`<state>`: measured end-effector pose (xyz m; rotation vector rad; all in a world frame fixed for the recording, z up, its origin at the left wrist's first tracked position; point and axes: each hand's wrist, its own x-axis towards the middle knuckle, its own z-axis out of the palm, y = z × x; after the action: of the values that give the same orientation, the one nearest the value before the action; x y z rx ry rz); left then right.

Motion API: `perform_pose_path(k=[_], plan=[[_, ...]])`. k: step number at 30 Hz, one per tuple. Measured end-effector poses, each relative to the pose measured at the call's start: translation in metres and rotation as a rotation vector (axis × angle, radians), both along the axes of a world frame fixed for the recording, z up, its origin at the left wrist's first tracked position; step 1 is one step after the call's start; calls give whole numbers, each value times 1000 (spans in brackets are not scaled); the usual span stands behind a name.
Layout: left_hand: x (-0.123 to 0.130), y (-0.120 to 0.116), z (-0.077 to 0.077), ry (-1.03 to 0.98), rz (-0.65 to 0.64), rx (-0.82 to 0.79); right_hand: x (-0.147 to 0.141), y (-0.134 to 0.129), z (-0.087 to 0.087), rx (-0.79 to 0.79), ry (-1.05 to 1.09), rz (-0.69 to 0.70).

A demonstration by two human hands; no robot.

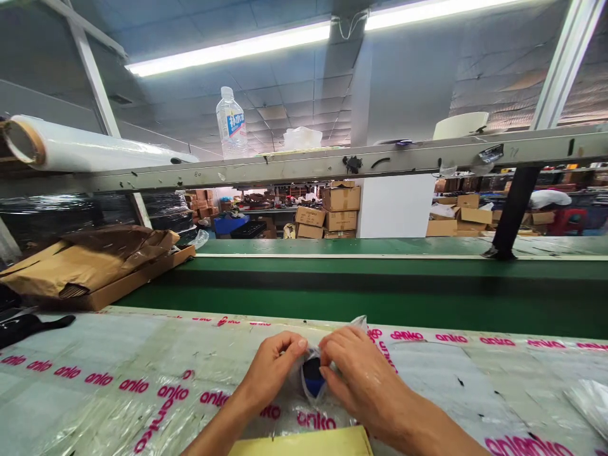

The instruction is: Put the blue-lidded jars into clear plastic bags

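Observation:
Between my hands, on the film-covered table, is a small black and blue item inside a clear plastic bag. What kind of item it is, I cannot make out. My left hand pinches the bag at its left upper edge, thumb against fingers. On the other side, my right hand has its fingers curled in on the bag's right upper edge. A corner of clear plastic sticks up behind the right hand. A yellow sheet or folder lies nearest to me, below the bag.
A green conveyor belt runs behind the table, under a metal shelf rail. At left sit a cardboard tray with brown paper and a black item. Crumpled clear plastic lies at right. A bottle stands on the shelf.

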<state>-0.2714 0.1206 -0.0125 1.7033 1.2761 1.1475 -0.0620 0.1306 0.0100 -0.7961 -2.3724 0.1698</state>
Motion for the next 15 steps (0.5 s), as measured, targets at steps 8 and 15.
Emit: perform_pose_path(k=[8,15], plan=[[-9,-4,0,-12,8,-99,10,-9,5,-18,-213,72],[-25,-17,7,-67,-261,-227,2,-8,0,-22,-181,57]])
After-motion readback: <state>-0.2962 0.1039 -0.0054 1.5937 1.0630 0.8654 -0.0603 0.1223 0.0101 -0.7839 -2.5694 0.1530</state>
